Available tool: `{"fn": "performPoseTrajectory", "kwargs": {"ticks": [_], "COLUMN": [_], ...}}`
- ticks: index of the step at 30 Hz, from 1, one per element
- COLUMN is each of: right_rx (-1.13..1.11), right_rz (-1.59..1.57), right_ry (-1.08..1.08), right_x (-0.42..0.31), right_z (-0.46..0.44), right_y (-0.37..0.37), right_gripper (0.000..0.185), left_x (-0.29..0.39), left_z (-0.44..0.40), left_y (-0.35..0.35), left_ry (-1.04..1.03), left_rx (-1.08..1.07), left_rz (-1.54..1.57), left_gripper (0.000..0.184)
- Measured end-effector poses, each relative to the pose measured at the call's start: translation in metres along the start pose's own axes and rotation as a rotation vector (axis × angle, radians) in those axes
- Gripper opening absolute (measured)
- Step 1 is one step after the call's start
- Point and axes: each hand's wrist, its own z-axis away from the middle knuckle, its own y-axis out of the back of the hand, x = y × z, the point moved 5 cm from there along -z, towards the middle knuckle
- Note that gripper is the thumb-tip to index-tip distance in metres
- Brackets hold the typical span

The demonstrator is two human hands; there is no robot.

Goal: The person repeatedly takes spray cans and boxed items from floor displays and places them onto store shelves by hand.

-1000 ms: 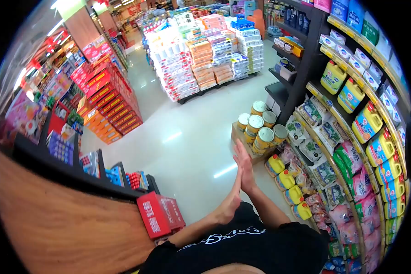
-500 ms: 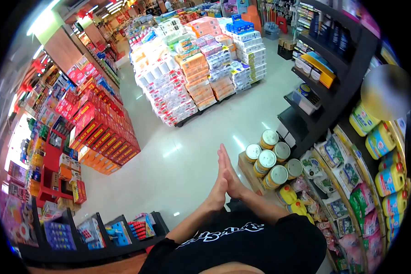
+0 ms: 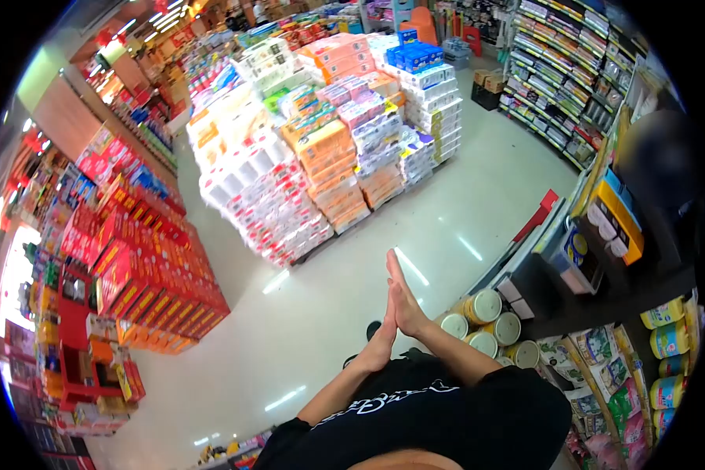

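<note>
My left hand (image 3: 381, 343) and my right hand (image 3: 406, 307) meet palm to palm in front of my body, fingers straight and pointing away from me. Nothing shows between them. The right hand's fingertips reach a little farther forward than the left's. Both forearms come out of a black T-shirt (image 3: 446, 415) with white lettering. Nearest to the right hand are several round tins (image 3: 483, 306) with pale lids, standing close together to its right. The hands touch only each other.
Ahead stands a large stack of packaged tissue paper (image 3: 321, 157). Red boxes (image 3: 149, 266) are piled on the left. A dark shelf unit (image 3: 642, 290) and racks of bagged goods (image 3: 595, 376) line the right. Shiny floor (image 3: 290, 329) runs between. A shoe (image 3: 374, 330) shows below my hands.
My view has moved forward and turned, so the tissue stack looks nearer and the lower-left display has mostly slid out of view. My hands stay pressed together.
</note>
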Motion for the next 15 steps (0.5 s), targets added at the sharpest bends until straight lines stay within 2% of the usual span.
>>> {"fn": "performPoseTrajectory", "kwargs": {"ticks": [4, 7, 11, 15], "right_rx": [0.197, 0.369, 0.477, 0.478], "right_rz": [0.200, 0.123, 0.007, -0.024], "right_ry": [0.031, -0.018, -0.081, -0.062], "right_x": [0.010, 0.024, 0.059, 0.103], "right_z": [-0.079, -0.119, -0.168, -0.234], "right_y": [0.059, 0.100, 0.143, 0.198], "right_gripper": [0.101, 0.102, 0.103, 0.100], "left_x": [0.028, 0.040, 0.033, 0.001], "left_z": [-0.099, -0.166, -0.257, -0.364], "left_y": [0.038, 0.053, 0.075, 0.098], "left_ry": [-0.025, -0.044, -0.048, -0.035], "left_rx": [-0.264, -0.399, -0.456, -0.418], "left_rz": [0.063, 0.058, 0.012, -0.066], "left_gripper": [0.097, 0.097, 0.094, 0.089]}}
